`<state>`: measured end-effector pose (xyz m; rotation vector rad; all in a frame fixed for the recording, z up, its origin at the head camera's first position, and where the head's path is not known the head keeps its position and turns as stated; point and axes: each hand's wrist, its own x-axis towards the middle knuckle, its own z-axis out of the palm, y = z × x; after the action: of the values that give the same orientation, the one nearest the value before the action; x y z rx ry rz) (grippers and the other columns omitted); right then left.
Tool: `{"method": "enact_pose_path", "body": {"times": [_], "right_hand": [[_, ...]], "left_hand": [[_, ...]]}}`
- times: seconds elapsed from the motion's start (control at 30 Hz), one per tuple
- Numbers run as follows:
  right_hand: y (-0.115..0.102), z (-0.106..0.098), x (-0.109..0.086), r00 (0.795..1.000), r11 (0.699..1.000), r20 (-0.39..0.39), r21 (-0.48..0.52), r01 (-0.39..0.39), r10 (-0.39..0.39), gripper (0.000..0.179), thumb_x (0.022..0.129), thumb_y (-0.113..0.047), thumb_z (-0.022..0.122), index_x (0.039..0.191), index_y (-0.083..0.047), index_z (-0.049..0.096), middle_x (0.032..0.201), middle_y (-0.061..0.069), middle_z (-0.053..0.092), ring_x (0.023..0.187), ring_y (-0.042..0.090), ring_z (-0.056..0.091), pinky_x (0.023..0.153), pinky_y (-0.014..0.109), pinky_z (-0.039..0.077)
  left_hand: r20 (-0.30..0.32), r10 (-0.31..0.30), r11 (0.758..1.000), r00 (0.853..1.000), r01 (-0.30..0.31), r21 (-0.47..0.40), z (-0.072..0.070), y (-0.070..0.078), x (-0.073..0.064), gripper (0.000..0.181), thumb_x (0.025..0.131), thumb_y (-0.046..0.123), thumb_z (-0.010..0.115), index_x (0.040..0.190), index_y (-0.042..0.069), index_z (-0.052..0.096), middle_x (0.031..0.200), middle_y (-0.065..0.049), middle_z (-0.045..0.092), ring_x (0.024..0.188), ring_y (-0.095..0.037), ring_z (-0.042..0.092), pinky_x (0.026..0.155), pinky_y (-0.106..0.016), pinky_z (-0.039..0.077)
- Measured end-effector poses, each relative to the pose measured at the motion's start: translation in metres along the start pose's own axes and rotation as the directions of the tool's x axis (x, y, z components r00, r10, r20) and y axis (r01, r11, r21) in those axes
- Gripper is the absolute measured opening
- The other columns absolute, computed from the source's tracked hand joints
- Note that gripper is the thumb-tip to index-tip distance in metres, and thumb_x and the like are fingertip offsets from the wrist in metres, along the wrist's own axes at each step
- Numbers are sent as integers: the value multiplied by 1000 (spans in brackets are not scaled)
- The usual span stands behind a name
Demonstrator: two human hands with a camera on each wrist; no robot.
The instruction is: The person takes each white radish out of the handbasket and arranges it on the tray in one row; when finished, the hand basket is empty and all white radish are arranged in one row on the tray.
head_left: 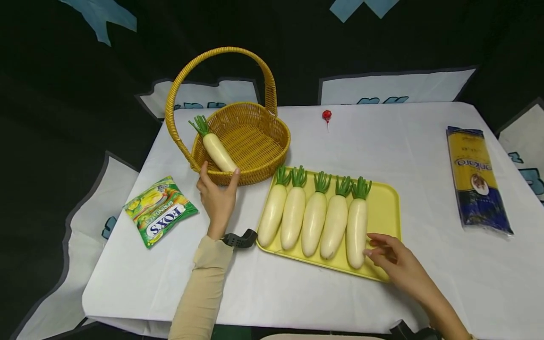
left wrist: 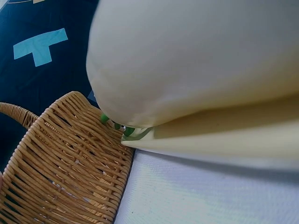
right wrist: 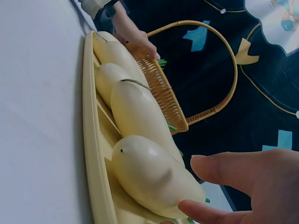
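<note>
My left hand (head_left: 218, 198) rests at the near rim of the wicker basket (head_left: 272, 163), its thumb and index finger spread along the rim. Inside the basket a white radish (head_left: 218, 152) with a green top leans against the left side. Several more white radishes lie in a row on the yellow tray (head_left: 384, 208), tops pointing away from me. My right hand (head_left: 395, 259) is beside the rightmost radish (head_left: 357, 231), thumb and forefinger apart with fingertips right at its side. In the right wrist view, that radish (right wrist: 149, 175) lies just beyond the parted fingers.
A green Fox's candy bag (head_left: 160, 211) lies left of the basket. A red lollipop (head_left: 327, 115) is near the table's back edge. At the far right lies a blue and yellow packet (head_left: 479, 179). The basket's tall handle (head_left: 229, 50) arches above it.
</note>
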<state>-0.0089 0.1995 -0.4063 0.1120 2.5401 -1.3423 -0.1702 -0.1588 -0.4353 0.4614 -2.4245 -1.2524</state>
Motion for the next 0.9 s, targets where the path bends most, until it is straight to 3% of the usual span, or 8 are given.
{"method": "enact_pose_path", "body": {"times": [0.23,0.53,0.73,0.9], "right_hand": [[-2,-5,3,995,994,-42,61,91,-89,40,92,-28,52,126,-6,48,126,13,51,90,-10,51,73,21,50],[-20,-8,22,961,969,-123,-7,248,-246,33,92,-22,52,122,-7,53,114,10,60,92,-7,52,76,14,46],[-40,-7,45,946,949,-89,6,314,-312,34,92,-22,53,122,-6,52,114,11,59,93,-8,51,78,16,46],[-57,-2,72,940,935,-39,89,342,-340,36,92,-21,53,123,-4,50,115,14,57,94,2,56,78,20,48]], "left_hand": [[-10,-6,1000,1000,6,3,0,0,0,89,72,67,57,142,29,17,139,-23,24,122,-45,32,96,-59,25],[-14,10,1000,1000,-10,3,-1,-1,0,87,74,66,56,142,28,18,138,-23,24,122,-44,32,96,-58,25],[-17,-5,1000,1000,5,8,0,-1,-1,87,73,67,56,142,30,18,138,-23,24,122,-44,32,97,-57,25],[-8,-11,1000,1000,11,3,0,2,0,88,73,68,56,142,28,18,138,-24,24,122,-46,32,97,-58,23]]}}
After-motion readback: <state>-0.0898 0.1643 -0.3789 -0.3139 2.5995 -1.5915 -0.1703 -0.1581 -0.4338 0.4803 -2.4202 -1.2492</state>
